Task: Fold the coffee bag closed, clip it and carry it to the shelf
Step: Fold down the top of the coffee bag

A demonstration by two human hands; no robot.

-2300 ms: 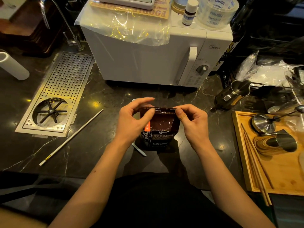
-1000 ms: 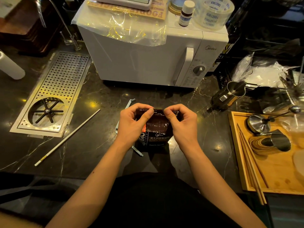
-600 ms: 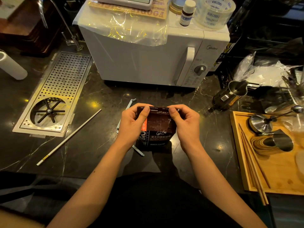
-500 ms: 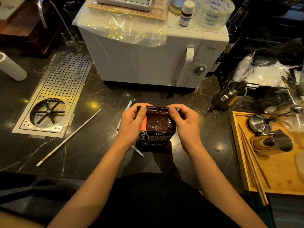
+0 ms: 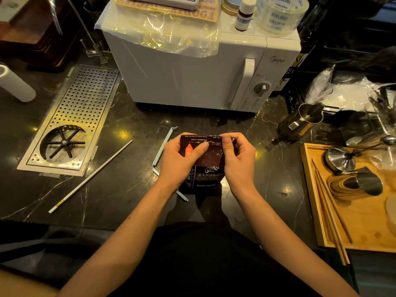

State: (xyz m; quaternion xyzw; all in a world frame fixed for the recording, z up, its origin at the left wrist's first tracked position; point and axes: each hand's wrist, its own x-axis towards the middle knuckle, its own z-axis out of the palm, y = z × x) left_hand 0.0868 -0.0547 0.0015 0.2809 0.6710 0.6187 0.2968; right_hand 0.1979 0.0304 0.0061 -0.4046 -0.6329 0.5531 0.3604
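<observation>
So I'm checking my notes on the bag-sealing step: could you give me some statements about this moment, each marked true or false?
1. Both hands hold the coffee bag at its folded top. True.
2. The clip is already on the bag. False: it lies on the counter, beside the left hand.
3. The microwave stands behind the bag. True.
4. The right hand holds a tape roll. False: the tape roll sits on the microwave.

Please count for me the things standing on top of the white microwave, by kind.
Digital scale: 1
Small bottle with white cap: 1
Roll of clear tape: 1
Round tin: 1
Total: 4
</observation>
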